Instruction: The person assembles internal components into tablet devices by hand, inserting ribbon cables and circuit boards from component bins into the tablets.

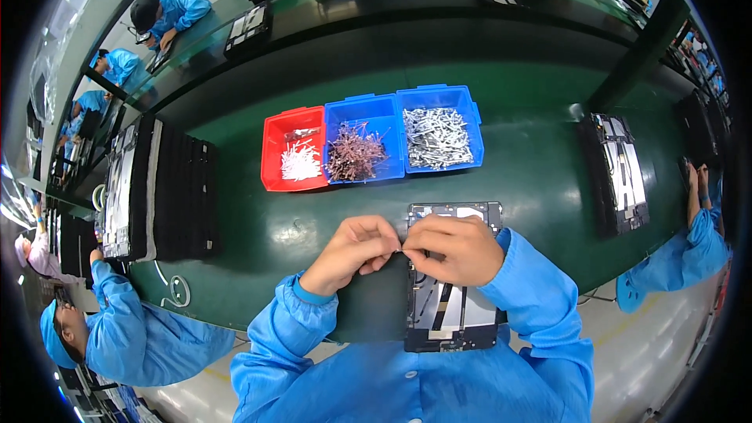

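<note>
My left hand (356, 249) and my right hand (454, 247) meet fingertip to fingertip at the left edge of an opened tablet (427, 333). Both are closed in a pinch; a tiny pale bit shows between the fingertips, too small to name. The tablet lies on the green table with its inner parts and dark flat cables showing, its upper half partly hidden under my right hand. Beyond my hands stand three joined bins: a red bin (269, 158) with small white pieces, a blue bin (368, 107) with tangled reddish-brown pieces, and a blue bin (475, 124) with silver-white pieces.
A tall stack of tablets in black trays (184, 196) stands at the left, a shorter stack (623, 172) at the right. A white cable (178, 291) lies by the left front edge. A raised shelf (352, 0) crosses the back. Co-workers in blue sit at both sides.
</note>
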Demonstrator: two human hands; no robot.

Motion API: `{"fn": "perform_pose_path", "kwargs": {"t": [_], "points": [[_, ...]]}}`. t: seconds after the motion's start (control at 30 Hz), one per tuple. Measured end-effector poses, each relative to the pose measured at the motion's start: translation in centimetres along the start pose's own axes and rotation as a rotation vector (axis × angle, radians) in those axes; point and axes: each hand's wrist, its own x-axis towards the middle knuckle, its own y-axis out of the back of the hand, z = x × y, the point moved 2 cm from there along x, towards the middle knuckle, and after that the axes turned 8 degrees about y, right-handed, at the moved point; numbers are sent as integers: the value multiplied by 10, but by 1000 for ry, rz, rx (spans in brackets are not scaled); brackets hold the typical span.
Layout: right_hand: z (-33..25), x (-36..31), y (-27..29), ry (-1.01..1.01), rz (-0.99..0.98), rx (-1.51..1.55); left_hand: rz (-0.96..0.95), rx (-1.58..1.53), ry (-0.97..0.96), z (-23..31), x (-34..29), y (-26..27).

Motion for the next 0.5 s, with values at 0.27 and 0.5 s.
{"fn": "perform_pose_path", "kwargs": {"t": [0.27,0.5], "points": [[-1,-6,21,-166,349,285,1110,401,-864,32,-6,75],[15,-33,36,-354,575,525,1306,941,-791,35,-21,62]]}}
